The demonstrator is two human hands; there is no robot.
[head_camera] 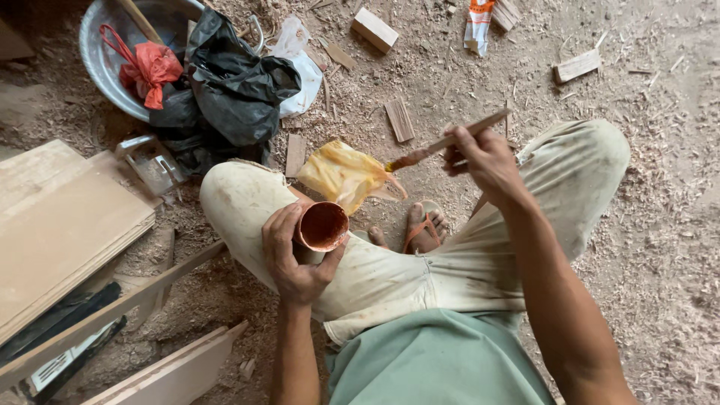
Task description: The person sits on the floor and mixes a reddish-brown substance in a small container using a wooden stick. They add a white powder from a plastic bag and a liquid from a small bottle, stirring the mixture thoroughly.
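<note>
left hand [295,255] grips small cup of red-brown paste [323,226] on knee; right hand [484,159] pinches stained wooden stick [444,142] above yellow plastic bag [343,175].

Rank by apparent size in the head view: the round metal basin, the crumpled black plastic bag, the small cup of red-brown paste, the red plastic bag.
1. Round metal basin, partly covered and cut off by the frame
2. Crumpled black plastic bag
3. Red plastic bag
4. Small cup of red-brown paste, held by the left hand; it sits nearer the camera, so truly smaller.
</note>
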